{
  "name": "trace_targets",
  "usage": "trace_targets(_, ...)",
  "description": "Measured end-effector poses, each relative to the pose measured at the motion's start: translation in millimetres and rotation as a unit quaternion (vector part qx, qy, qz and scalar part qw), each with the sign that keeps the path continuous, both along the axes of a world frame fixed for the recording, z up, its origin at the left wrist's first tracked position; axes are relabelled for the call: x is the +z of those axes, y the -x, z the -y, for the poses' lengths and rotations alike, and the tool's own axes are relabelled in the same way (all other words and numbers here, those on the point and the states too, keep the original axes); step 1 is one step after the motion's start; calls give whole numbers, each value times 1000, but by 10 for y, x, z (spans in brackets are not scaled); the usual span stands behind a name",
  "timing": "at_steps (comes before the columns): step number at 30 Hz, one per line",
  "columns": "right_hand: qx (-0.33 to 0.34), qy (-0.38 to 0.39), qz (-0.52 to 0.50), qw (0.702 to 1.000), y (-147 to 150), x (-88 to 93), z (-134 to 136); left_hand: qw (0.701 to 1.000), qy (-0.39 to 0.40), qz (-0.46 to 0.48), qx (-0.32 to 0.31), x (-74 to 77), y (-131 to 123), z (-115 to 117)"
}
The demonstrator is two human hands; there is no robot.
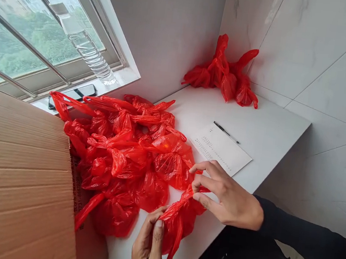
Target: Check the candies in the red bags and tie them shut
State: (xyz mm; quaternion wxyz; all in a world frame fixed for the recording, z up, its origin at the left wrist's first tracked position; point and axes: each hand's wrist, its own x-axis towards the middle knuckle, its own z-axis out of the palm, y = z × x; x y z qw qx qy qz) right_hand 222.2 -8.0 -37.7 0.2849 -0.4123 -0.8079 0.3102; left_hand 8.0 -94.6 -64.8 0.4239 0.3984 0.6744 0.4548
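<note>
A red plastic bag (182,221) lies at the front edge of the white table, its top gathered and twisted. At its lower left, my left hand (151,244) pinches part of the gathered plastic between thumb and fingers. My right hand (226,195) grips the upper right of the same bag with thumb and bent fingers. What the bag contains is hidden. Just beyond it spreads a heap of knotted red plastic bags (129,153), touching one another.
A cardboard box (21,182) stands at the left. Paper (221,148) and a black pen (226,132) lie on the white table (275,121). More red bags (224,75) sit in the far corner. A water bottle (93,56) and a phone (73,94) rest on the windowsill.
</note>
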Motion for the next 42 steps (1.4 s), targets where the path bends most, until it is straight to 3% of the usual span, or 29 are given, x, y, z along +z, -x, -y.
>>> trace_targets(9, -1, 33, -47, 998, 24, -50, 131, 974, -101, -193, -64, 116, -271, 7)
trace_targets(15, -7, 46, -63, 997, 10, -60, 155, 984, -67, -156, -58, 101, -442, 29)
trace_targets(19, -16, 15, -58, 998, -55, -111, 153, 983, -88, -161, 14, 12, -412, 51)
trace_targets(22, -66, -14, -40, 997, -190, -198, 132, 981, -54, -145, 113, -86, -214, 100)
trace_targets(24, -86, -3, -34, 996, -276, -248, 125, 983, -24, -121, 134, -120, -88, 139)
trace_targets(28, -50, 83, -78, 992, -288, -265, 141, 989, -68, -106, 74, -81, -65, 169)
trace_targets(31, -49, 130, -94, 986, -174, -245, 139, 974, -112, -194, 16, -34, -163, 127)
trace_targets(35, -8, 119, -60, 991, -57, -262, 86, 944, -127, -298, -55, -36, -163, 68)
trace_targets(37, -11, 109, -73, 991, -71, -275, 53, 959, -96, -266, -20, -46, -82, 74)
trace_targets(39, -59, 129, -102, 985, -133, -276, 25, 974, -47, -209, 74, -51, 27, 101)
trace_targets(42, -119, 169, -131, 970, -250, -263, 2, 973, -3, -111, 204, -49, 153, 134)
